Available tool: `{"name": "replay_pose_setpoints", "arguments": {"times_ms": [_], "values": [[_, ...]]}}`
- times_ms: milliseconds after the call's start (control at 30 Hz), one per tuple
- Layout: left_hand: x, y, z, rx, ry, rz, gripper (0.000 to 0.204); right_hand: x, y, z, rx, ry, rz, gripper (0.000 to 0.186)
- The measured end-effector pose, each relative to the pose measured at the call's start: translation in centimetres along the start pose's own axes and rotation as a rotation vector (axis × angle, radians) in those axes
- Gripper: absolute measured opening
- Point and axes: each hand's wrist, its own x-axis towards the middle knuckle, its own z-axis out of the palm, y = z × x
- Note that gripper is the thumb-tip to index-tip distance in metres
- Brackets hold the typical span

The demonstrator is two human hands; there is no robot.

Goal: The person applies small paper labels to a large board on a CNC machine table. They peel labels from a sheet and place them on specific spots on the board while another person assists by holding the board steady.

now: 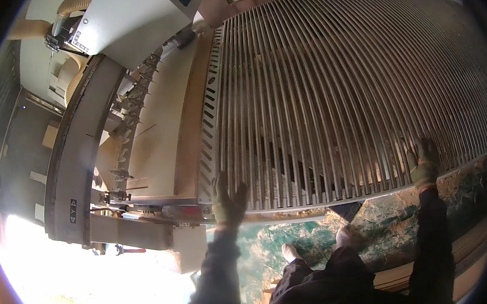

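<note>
A wide bed of many parallel metal slats (pixel 330 88) fills the centre and right. My left hand (pixel 227 204), in a pale work glove, is open at the near left end of the slats, beside the slotted strip (pixel 208 149). My right hand (pixel 423 163), gloved alike, is open over the near edge of the slats at the right. Both hands hold nothing; whether their fingertips touch the metal I cannot tell.
A machine housing (pixel 71 182) with a row of fittings (pixel 134 109) and a board (pixel 157 147) stands left. Ribbed hoses (pixel 66 11) run behind it. Below, a speckled green floor (pixel 268 241) surrounds my feet, and planks (pixel 463 255) lie at the lower right.
</note>
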Motion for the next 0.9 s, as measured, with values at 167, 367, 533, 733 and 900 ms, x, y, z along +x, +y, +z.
{"name": "replay_pose_setpoints", "arguments": {"times_ms": [167,367,533,733,900], "values": [[1.2,0.4,6.4,0.264,-0.291,-0.249,0.072,-0.5,0.3,0.9,-0.062,0.297,-0.16,0.069],[0.8,2.4,6.5,0.429,-0.377,-0.211,0.07,-0.6,-0.5,-0.3,0.012,0.316,-0.199,0.063],[0.9,2.5,6.5,0.386,-0.35,-0.289,0.072,-0.7,-0.7,0.0,0.044,0.277,-0.156,0.064],[1.5,2.7,5.8,0.411,-0.502,-0.337,0.078,-0.5,-0.9,-0.5,0.001,0.285,-0.132,0.064],[1.3,2.8,5.0,0.342,-0.47,-0.316,0.076,-0.5,-0.5,-0.2,-0.019,0.255,-0.134,0.066]]}}
